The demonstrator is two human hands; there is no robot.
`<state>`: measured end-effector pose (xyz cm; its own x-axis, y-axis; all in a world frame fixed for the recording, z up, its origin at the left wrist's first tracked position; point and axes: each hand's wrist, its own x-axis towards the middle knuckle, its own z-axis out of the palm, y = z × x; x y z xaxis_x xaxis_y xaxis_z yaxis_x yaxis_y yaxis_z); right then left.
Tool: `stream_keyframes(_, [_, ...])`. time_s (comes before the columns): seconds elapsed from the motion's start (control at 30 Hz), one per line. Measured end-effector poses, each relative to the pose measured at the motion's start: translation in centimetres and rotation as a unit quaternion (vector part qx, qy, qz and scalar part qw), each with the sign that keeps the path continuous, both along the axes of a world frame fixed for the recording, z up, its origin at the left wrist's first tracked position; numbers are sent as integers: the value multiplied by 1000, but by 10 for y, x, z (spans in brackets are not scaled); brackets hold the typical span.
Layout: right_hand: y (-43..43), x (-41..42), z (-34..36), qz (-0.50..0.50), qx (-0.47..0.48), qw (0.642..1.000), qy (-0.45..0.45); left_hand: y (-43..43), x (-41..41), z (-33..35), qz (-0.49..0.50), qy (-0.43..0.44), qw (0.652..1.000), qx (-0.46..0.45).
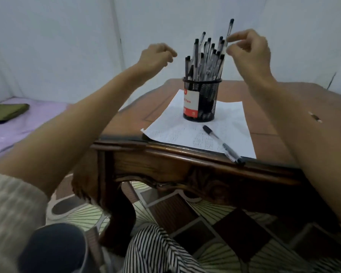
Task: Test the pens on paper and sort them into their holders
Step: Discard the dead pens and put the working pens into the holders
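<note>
A black mesh holder [202, 99] with a red and white label stands on a white sheet of paper [232, 123] and is packed with several black-capped pens [205, 60]. My right hand [248, 50] is raised at the upper right of the holder and pinches one pen [229, 28] that sticks up above the others. My left hand [156, 56] hovers to the left of the pens with loosely curled fingers and holds nothing. Another black-capped pen [222, 143] lies diagonally on the paper near the table's front edge.
The wooden table [185, 168] has a carved front edge. A lilac surface with a green flat case [6, 113] lies at the left. A dark cup [55, 251] stands at the lower left, near my striped trouser leg [161, 253].
</note>
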<state>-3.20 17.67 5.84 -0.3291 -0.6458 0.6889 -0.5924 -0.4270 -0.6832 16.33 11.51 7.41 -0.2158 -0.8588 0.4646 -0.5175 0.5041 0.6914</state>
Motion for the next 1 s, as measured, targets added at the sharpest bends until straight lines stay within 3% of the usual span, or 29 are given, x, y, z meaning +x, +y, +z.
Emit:
stream_keyframes(0.13, [43, 7, -14, 94, 150, 977, 118, 14, 27, -44, -38, -74, 994, 70])
stream_keyframes(0.23, [68, 17, -35, 118, 278, 912, 278, 16, 26, -72, -63, -88, 992, 64])
stream_keyframes(0.3, [70, 25, -52, 136, 320, 879, 326, 16, 20, -82, -78, -95, 991, 52])
stream_keyframes(0.57, [74, 39, -61, 111, 262, 912, 294, 34, 16, -88, -91, -72, 992, 51])
stream_keyframes(0.7, [100, 63, -73, 140, 145, 942, 267, 48, 29, -92, -75, -14, 997, 17])
stream_keyframes(0.8, [132, 91, -101, 222, 65, 939, 256, 60, 45, -93, -45, 52, 997, -21])
stream_keyframes(0.87, [149, 110, -139, 314, 76, 904, 280, 69, 61, -94, -19, 96, 994, -45])
stream_keyframes(1.0, [159, 142, -228, 445, 200, 779, 393, 86, 99, -106, 47, 104, 989, -90])
